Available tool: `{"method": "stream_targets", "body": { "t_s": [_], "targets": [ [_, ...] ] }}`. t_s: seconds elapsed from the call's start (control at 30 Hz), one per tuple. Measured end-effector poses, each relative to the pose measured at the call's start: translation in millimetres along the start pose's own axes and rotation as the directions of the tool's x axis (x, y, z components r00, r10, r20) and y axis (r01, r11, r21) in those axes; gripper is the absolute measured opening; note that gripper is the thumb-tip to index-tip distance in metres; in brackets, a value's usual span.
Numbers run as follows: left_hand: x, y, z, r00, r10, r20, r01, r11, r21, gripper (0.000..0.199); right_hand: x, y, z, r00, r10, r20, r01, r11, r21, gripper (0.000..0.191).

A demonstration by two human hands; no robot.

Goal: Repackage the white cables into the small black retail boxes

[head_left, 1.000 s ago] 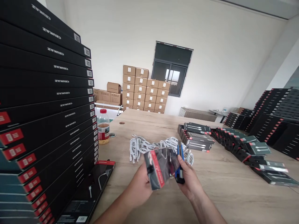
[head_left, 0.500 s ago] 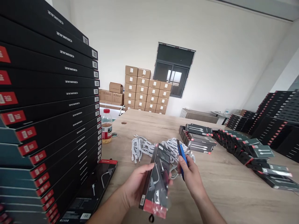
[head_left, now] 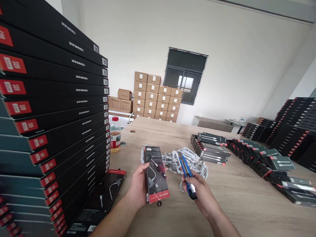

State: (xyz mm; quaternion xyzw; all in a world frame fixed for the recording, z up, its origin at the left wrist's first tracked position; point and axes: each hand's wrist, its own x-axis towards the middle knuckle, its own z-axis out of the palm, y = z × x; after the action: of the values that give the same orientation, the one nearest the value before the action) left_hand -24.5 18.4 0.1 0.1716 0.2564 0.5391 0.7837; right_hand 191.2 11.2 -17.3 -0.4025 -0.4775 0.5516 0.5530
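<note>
My left hand (head_left: 138, 184) grips a slim black box (head_left: 156, 174) with a red lower edge, a cable picture on its face and a small black loop below it. The box is tilted slightly, its printed face towards me. Closed round a blue and black utility knife (head_left: 187, 176) is my right hand (head_left: 198, 189), to the right of the box. The knife points up and away to the left. Behind both hands lies a heap of white cables (head_left: 172, 160), partly hidden by the box and the knife.
Tall stacked black boxes (head_left: 81, 112) rise at the left, beside a red-capped bottle (head_left: 115, 135). Small boxes (head_left: 212, 148) and a row of overlapping ones (head_left: 259, 154) lie right on the wooden table (head_left: 163, 126). Brown cartons (head_left: 153, 95) stand behind.
The box in my left hand has moved left and up and turned more upright. My right hand has shifted slightly left with the knife, which now shows more of its side. The view has shifted slightly.
</note>
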Motion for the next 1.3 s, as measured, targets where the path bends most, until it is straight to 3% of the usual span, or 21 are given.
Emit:
{"method": "stream_targets", "body": {
  "t_s": [0.13,0.3,0.4,0.53,0.63,0.83,0.93,1.03,1.17,1.3],
  "targets": [
    [0.2,0.5,-4.0,0.999,0.035,0.036,-0.035,0.999,0.000,0.040,1.3,2.1,-5.4,0.997,-0.059,0.053,0.066,0.988,-0.139,0.041],
    [-4.6,5.3,2.0,0.998,0.066,0.014,-0.066,0.998,-0.006,0.041,-1.3,0.3,-0.8,0.986,-0.165,-0.014,0.150,0.926,-0.345,0.051],
    [-7.5,7.6,7.2,0.996,0.087,-0.021,-0.087,0.996,-0.005,0.041,-3.9,1.2,2.2,0.962,-0.272,-0.025,0.226,0.845,-0.486,0.050],
    [-8.0,8.5,10.0,0.990,0.135,-0.038,-0.136,0.991,-0.021,0.047,-9.1,3.1,4.2,0.890,-0.437,0.130,0.399,0.608,-0.686,0.045],
    [-4.9,8.7,7.8,0.988,0.141,-0.064,-0.143,0.989,-0.028,0.054,-13.1,3.0,6.3,0.860,-0.453,0.234,0.455,0.476,-0.752,0.042],
    [1.3,3.2,2.4,0.985,0.153,-0.075,-0.152,0.988,0.016,0.055,-15.5,6.1,14.5,0.840,-0.403,0.363,0.521,0.414,-0.746,0.042],
    [1.7,-11.7,4.6,0.992,0.034,-0.122,-0.025,0.997,0.070,0.058,-14.6,12.2,18.4,0.839,-0.437,0.325,0.506,0.405,-0.762,0.042],
    [0.4,-32.4,10.6,0.990,-0.096,-0.102,0.105,0.991,0.084,0.062,-12.9,20.2,20.1,0.838,-0.509,0.198,0.431,0.394,-0.812,0.041],
    [-3.2,-50.4,19.2,0.991,-0.112,-0.075,0.119,0.989,0.087,0.066,-10.0,27.2,21.7,0.813,-0.574,0.100,0.373,0.381,-0.846,0.042],
    [-6.8,-55.4,20.8,0.993,-0.096,-0.064,0.101,0.991,0.091,0.066,-7.3,25.9,25.6,0.801,-0.598,0.031,0.319,0.382,-0.868,0.044]
  ]
}}
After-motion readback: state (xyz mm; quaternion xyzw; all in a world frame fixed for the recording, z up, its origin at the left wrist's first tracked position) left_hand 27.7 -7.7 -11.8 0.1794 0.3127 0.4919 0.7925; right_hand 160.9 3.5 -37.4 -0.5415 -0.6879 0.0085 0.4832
